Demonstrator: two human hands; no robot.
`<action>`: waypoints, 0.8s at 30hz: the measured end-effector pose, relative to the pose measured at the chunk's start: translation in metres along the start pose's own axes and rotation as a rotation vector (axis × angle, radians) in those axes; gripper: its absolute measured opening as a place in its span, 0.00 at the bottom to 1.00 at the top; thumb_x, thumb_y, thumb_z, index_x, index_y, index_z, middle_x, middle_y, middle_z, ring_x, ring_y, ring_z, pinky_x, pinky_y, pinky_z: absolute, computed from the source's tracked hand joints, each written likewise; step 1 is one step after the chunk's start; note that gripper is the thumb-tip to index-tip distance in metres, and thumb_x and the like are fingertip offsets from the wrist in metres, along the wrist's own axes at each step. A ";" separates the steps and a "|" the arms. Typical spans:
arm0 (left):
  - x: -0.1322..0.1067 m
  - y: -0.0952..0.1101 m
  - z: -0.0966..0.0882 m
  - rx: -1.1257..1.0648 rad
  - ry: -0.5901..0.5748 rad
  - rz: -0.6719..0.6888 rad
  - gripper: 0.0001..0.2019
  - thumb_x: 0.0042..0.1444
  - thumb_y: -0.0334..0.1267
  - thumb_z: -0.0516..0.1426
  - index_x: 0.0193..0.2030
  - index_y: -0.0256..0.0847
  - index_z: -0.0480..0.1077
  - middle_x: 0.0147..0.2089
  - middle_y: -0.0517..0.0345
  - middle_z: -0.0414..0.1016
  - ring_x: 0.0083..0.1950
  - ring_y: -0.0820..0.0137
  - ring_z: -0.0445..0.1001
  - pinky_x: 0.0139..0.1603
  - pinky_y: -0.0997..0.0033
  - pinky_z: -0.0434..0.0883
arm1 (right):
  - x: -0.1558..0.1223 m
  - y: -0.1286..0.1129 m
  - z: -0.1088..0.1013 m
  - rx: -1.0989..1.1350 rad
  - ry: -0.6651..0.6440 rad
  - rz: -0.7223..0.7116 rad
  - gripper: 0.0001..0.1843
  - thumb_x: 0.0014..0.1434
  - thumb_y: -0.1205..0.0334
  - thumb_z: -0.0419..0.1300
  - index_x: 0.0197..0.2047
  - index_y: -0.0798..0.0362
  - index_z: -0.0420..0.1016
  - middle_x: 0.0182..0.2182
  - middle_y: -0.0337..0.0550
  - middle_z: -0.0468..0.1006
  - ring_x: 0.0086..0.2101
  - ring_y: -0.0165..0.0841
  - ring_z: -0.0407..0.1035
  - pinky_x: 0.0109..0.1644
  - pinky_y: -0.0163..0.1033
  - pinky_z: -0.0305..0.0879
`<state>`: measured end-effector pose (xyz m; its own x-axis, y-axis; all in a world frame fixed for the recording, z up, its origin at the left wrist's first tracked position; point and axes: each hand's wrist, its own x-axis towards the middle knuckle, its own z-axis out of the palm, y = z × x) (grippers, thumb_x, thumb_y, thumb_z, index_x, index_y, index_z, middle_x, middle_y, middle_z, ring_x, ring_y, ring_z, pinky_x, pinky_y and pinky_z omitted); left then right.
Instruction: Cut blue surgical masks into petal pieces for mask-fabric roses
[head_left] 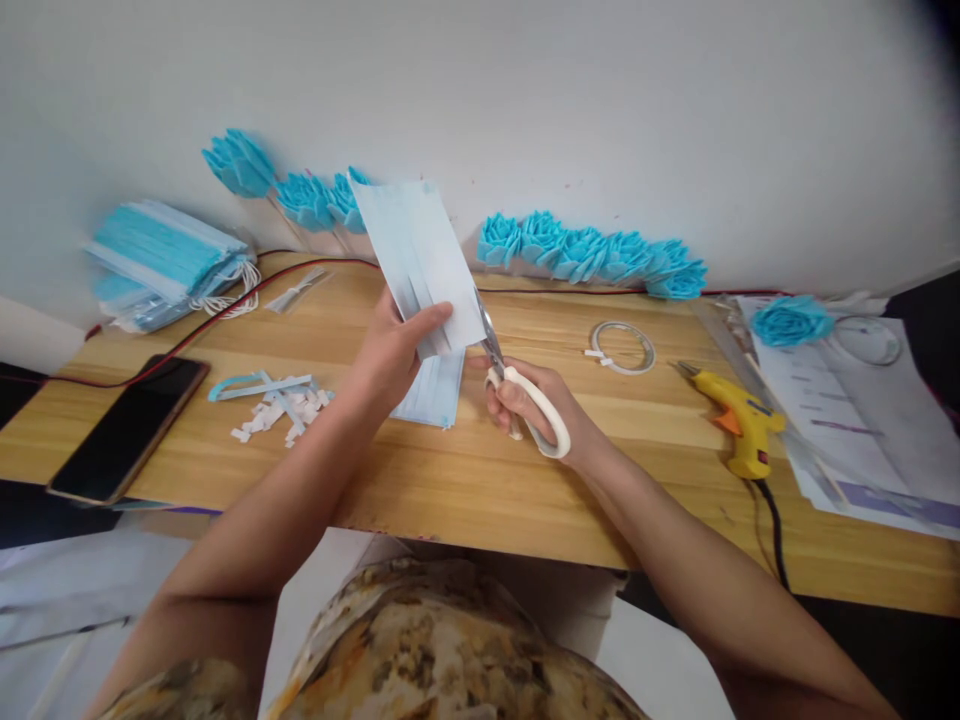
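My left hand [397, 345] grips a light blue disposable face mask [420, 245] by its lower part, thumb across the front, and holds it tilted above the table. Scissors [529, 395] with white handles are in my right hand [540, 400], their blades at the mask's right edge. Whether the blades are cutting into it I cannot tell. Beneath my hands another light blue mask piece [429, 390] lies on the table, partly hidden by the held mask. Left of it is a small heap of white scraps [289, 412] and blue strips [259, 386].
A phone [131, 430] and a stack of masks [169, 255] are at the left. Blue flowers [585, 250] line the wall. At the right are a tape ring [622, 347], a yellow glue gun [739, 415] and papers [862, 410]. A red-black cable [202, 340] crosses the table.
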<state>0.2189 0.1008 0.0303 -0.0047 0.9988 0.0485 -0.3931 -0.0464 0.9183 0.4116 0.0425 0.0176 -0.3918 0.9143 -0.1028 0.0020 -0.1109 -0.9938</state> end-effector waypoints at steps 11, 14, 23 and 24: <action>-0.001 -0.004 0.000 0.026 0.008 0.017 0.32 0.42 0.40 0.74 0.53 0.42 0.68 0.53 0.50 0.81 0.56 0.54 0.80 0.55 0.56 0.77 | -0.001 -0.003 0.004 0.006 0.032 0.021 0.51 0.51 0.27 0.69 0.61 0.63 0.76 0.26 0.35 0.70 0.21 0.25 0.62 0.21 0.34 0.57; -0.002 -0.004 0.001 0.047 0.015 0.020 0.30 0.43 0.41 0.73 0.51 0.41 0.68 0.53 0.49 0.80 0.55 0.55 0.80 0.55 0.57 0.77 | -0.001 -0.005 0.006 0.011 0.047 0.045 0.51 0.50 0.28 0.70 0.61 0.65 0.76 0.24 0.34 0.69 0.20 0.24 0.61 0.20 0.33 0.56; -0.004 -0.002 0.003 0.019 0.028 0.002 0.29 0.43 0.40 0.73 0.51 0.42 0.68 0.51 0.51 0.80 0.53 0.57 0.80 0.53 0.59 0.77 | -0.002 -0.004 0.006 0.017 0.079 0.052 0.43 0.52 0.36 0.73 0.59 0.62 0.78 0.23 0.34 0.72 0.19 0.24 0.61 0.19 0.33 0.56; -0.004 -0.002 0.002 0.017 0.028 0.001 0.29 0.43 0.40 0.73 0.51 0.42 0.68 0.51 0.51 0.80 0.53 0.57 0.80 0.53 0.58 0.77 | -0.002 -0.005 0.006 0.021 0.083 0.056 0.43 0.51 0.36 0.73 0.59 0.62 0.78 0.23 0.34 0.72 0.19 0.24 0.61 0.19 0.32 0.56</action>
<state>0.2221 0.0967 0.0289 -0.0308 0.9988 0.0387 -0.3771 -0.0475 0.9250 0.4066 0.0385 0.0229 -0.3144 0.9353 -0.1621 0.0022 -0.1701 -0.9854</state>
